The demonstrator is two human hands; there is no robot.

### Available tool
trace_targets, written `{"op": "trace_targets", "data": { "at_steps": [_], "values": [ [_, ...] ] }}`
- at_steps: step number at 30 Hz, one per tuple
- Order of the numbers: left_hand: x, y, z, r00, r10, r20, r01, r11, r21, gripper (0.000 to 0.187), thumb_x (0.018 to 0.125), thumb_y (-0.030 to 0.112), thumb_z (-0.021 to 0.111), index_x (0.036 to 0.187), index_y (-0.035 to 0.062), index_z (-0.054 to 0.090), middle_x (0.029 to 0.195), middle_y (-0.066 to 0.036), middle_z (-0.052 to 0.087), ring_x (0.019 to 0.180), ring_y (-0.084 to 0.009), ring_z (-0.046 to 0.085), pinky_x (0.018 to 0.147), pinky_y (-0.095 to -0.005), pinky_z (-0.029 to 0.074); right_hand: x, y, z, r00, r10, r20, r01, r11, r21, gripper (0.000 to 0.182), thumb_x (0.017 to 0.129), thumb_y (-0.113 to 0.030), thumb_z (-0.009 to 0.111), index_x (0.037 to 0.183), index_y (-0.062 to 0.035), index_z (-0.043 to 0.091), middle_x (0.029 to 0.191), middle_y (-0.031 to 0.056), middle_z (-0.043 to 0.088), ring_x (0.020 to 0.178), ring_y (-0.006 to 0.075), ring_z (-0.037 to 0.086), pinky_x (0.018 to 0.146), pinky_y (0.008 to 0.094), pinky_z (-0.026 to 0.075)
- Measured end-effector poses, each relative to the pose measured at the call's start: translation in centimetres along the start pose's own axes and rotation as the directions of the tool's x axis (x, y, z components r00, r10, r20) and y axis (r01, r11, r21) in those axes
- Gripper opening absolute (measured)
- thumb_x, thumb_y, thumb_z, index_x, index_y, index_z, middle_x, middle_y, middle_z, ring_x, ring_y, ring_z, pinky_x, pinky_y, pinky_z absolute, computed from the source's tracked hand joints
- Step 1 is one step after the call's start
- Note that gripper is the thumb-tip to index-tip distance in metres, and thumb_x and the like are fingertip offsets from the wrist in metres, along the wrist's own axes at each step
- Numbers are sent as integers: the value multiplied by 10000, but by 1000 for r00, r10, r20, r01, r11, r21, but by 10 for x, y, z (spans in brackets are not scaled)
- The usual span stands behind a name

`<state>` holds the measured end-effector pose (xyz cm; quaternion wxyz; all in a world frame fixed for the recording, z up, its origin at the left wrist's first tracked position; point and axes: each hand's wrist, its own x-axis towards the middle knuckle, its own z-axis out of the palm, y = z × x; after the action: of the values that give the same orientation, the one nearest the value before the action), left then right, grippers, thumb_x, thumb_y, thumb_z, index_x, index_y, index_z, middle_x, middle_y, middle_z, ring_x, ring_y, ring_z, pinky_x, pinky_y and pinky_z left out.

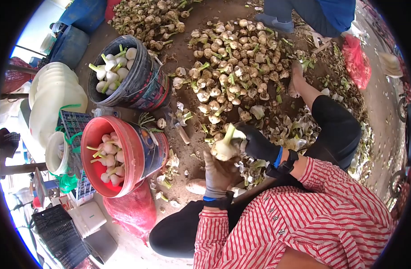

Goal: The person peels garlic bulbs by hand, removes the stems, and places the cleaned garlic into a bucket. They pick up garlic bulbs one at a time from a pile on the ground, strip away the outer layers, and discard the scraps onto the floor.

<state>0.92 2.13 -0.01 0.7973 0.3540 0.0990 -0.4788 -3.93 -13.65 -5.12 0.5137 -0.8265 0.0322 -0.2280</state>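
Note:
A large whitish garlic bulb [224, 149] with a thick pale-green stem is between my hands, above the ground in front of my lap. My left hand [218, 172], in a light, soiled glove, cups the bulb from below with its fingers bent around it. My right hand [259, 142], in a dark glove, closes on the bulb's right side beside the stem; some of its fingertips are hidden. Just beyond my hands spreads a heap of unpeeled garlic bulbs [234, 58]. Loose papery peelings [299, 127] lie by my right hand.
At left, a red bucket [90, 134] and a dark bucket [94, 89] hold cleaned white bulbs. A red mesh sack [136, 210] sits below the red bucket. A short wooden handle [182, 133] lies on the ground. Another person's shoe [275, 23] is beside the heap at top.

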Motion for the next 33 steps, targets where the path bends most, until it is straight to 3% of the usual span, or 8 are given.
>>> {"op": "trace_targets", "data": {
  "at_steps": [4,6,8,10,20,25,28,33],
  "values": [
    [4,-17,-7,927,368,-76,-251,758,602,675,782,420,643,1268,31,382,1087,-91,550,949,-173,560,804,-270,482,2,-8,-6,992,114,61,-114,993,-13,311,764,-2,563,1070,-17,514,972,141,584,829,244,581,756,322,453],
    [3,-16,-4,920,388,-52,-315,813,490,626,803,361,633,1265,31,370,1067,-99,550,888,-195,586,758,-291,502,3,-17,-15,772,529,352,-627,724,288,273,748,-43,541,1020,-22,561,879,116,602,820,206,587,736,313,463],
    [-2,-16,-2,913,406,-37,-365,856,366,579,824,301,622,1263,30,358,1048,-107,549,826,-217,612,712,-312,523,9,-19,-23,958,253,136,-278,936,217,205,817,-123,564,987,-8,564,761,47,589,709,109,533,674,267,439],
    [-6,-9,-1,960,277,-47,-265,949,173,599,820,344,618,1268,30,374,1102,-113,539,975,-191,564,824,-325,492,17,-32,-39,745,515,424,-667,569,480,188,828,-122,565,982,-16,575,750,27,591,697,86,509,656,272,437],
    [-5,-10,-18,944,92,317,-98,995,2,840,583,209,829,1258,19,367,1004,-83,562,782,-172,606,583,-232,524,13,2,-51,879,449,157,-424,590,687,249,840,-139,542,1064,-34,566,936,43,616,830,120,569,729,285,459],
    [-11,-6,11,981,133,144,-140,989,40,835,657,154,772,1322,25,285,970,-80,544,830,-146,552,692,-237,481,-3,28,-87,607,602,519,-161,733,-661,456,765,-212,584,1189,-60,515,1112,163,573,993,269,578,840,352,459],
    [-6,-10,19,971,225,80,-233,965,117,817,668,106,752,1326,20,277,1000,-79,541,848,-147,555,737,-256,487,-3,2,-70,873,314,374,-356,933,47,430,728,-197,625,1125,-49,555,1034,166,602,930,264,605,781,347,478],
    [-2,-12,22,975,218,-36,-193,919,343,711,669,42,712,1277,-14,347,1014,-71,545,835,-126,559,723,-201,478,10,-39,-46,954,87,286,-34,982,-188,296,717,-176,655,981,-50,603,832,153,613,751,287,617,657,359,484]
  ]
}}
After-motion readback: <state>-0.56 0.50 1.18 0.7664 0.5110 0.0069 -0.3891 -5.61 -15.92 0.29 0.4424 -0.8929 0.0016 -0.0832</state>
